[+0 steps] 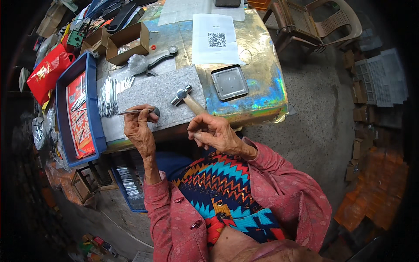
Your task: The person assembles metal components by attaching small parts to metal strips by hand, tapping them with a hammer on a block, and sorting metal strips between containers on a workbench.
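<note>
My left hand [140, 127] is closed above the near edge of the grey speckled work mat [144, 97]. Between its fingers is a slim metal strip [126, 113] pointing left, and a dark rounded bit shows at the fingertips. My right hand [214, 132] is raised off the table's front edge, thumb and fingers curled together; whatever they may pinch is too small to make out. Just beyond it lies a ball-peen hammer [187, 98], its wooden handle toward me. Many thin metal strips [110, 96] are piled on the mat's left side.
At the left stands a blue tray [96, 126] holding metal pieces on red printed paper. Farther back are an open cardboard box [142, 46], black-handled pliers [162, 59] and a red bag [48, 72]. A shallow metal tin [230, 94] and printed sheet [214, 54] lie right. A chair [334, 26] stands beyond.
</note>
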Demonstrator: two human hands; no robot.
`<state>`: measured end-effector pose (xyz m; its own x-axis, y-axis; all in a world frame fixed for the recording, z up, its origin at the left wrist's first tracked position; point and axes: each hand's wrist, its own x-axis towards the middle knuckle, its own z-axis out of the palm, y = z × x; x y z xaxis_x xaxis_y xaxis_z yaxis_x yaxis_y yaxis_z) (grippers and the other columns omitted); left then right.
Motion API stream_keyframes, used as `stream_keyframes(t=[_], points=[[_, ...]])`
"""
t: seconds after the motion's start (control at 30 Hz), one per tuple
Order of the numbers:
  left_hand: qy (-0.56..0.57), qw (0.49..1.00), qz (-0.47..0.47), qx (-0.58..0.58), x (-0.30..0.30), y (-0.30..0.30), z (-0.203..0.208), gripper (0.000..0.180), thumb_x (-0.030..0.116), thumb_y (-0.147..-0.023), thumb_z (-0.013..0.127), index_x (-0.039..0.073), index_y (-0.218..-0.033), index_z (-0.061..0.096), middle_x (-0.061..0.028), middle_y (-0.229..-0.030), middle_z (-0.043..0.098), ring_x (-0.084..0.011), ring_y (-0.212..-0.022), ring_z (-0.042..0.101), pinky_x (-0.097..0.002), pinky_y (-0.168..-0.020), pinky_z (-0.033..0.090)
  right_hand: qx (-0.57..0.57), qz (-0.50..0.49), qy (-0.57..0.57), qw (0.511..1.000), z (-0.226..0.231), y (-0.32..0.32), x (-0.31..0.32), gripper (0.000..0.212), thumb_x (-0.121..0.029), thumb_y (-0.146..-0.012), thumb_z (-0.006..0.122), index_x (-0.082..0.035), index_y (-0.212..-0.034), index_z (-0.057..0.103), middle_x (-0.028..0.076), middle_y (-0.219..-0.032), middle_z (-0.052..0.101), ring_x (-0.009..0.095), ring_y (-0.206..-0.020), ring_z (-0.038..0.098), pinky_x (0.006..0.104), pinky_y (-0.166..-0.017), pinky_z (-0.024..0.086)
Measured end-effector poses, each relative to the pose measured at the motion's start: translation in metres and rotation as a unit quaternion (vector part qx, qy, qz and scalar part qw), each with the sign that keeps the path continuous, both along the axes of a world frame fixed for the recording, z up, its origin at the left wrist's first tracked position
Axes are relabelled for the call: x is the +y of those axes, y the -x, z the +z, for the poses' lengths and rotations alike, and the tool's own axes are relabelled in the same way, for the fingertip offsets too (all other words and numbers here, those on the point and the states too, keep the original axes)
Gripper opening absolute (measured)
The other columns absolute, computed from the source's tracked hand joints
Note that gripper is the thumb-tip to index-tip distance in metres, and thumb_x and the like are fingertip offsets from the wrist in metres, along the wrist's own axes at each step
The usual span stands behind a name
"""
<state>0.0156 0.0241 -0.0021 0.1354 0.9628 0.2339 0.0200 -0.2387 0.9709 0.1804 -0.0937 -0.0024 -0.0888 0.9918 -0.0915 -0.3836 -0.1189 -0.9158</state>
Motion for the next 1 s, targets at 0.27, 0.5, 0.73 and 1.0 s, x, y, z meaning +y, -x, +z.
stream_keyframes(t=[0.27, 0.5, 0.73, 1.0], points=[[-0.009, 1.000, 0.012, 0.022, 0.000, 0.001, 0.004, 0.008, 0.008, -0.087, 0.053, 0.000, -0.086, 0.055, -0.0059, -0.075, 0.060, -0.0092, -0.060, 0.054, -0.0212, -0.055, 0.043, -0.005, 0.000, 0.003, 1.000, 0.001, 0.002, 0.000, 0.018, -0.007, -0.085, 0.052, -0.001, -0.102, 0.050, 0.004, -0.086, 0.056, 0.005, -0.065, 0.052, 0.0175, -0.052, 0.043], [-0.012, 1.000, 0.008, 0.023, 0.000, 0.001, 0.006, 0.009, 0.008, -0.087, 0.053, 0.000, -0.086, 0.055, -0.0051, -0.074, 0.060, -0.0091, -0.061, 0.054, -0.0211, -0.056, 0.043, -0.014, -0.018, -0.013, 1.000, -0.002, 0.006, -0.001, 0.014, -0.002, -0.084, 0.049, -0.001, -0.098, 0.050, 0.004, -0.081, 0.056, 0.005, -0.061, 0.052, 0.0172, -0.047, 0.042], [-0.016, 1.000, 0.005, 0.025, 0.002, 0.007, 0.002, 0.009, 0.009, -0.086, 0.054, 0.000, -0.085, 0.056, -0.0052, -0.074, 0.060, -0.0089, -0.060, 0.053, -0.0211, -0.056, 0.042, -0.013, -0.022, -0.013, 1.000, -0.001, 0.009, -0.001, 0.014, -0.002, -0.084, 0.049, 0.000, -0.098, 0.050, 0.004, -0.080, 0.056, 0.005, -0.060, 0.051, 0.0172, -0.047, 0.042], [-0.005, 1.000, 0.004, 0.021, 0.003, 0.009, 0.000, 0.008, 0.008, -0.086, 0.054, 0.000, -0.085, 0.056, -0.0055, -0.074, 0.060, -0.0091, -0.060, 0.053, -0.0208, -0.056, 0.042, -0.020, -0.020, -0.011, 1.000, -0.001, 0.010, -0.001, 0.013, -0.003, -0.084, 0.049, -0.001, -0.097, 0.050, 0.003, -0.080, 0.056, 0.005, -0.061, 0.051, 0.0171, -0.047, 0.042]])
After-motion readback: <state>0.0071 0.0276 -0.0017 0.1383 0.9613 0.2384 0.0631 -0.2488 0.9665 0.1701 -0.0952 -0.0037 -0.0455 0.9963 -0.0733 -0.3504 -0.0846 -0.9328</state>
